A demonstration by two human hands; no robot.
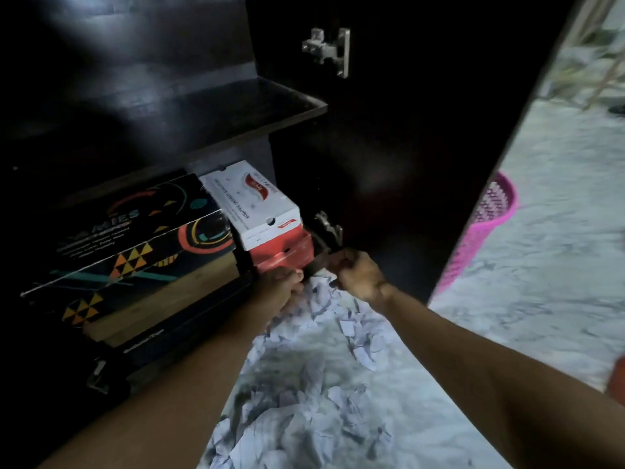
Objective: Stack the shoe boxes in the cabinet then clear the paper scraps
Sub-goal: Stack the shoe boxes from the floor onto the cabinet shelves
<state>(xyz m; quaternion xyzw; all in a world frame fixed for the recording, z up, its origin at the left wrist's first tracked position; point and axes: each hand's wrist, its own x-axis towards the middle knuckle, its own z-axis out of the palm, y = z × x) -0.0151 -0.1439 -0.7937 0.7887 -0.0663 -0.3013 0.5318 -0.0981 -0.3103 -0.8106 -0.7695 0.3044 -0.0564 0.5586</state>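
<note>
On the black shoe box [135,238] you can read the letters "MIES" among orange triangles and coloured arcs; the smaller print under them is too blurred to make out. The white shoe box [252,201] beside it carries a red logo and a line of small lettering that does not resolve. It sits on top of a red shoe box [282,252], and both stacks are on the lowest level of the dark cabinet [297,111], the black one to the left, the white and red one against the right side.

Your left hand [284,287] is at the lower front corner of the red box; whether its fingers are curled or straight cannot be told in the blur. Your right hand [355,274] has its fingers curled tight by the lower hinge [329,228], though what they grip is unclear.

The shelf above the boxes is bare. The open cabinet door [422,147] closes off your right side.

Paper scraps [324,350] lie scattered on the pale marbled floor [541,265] in front of the cabinet. A pink basket [487,225] stands beyond the door edge.
</note>
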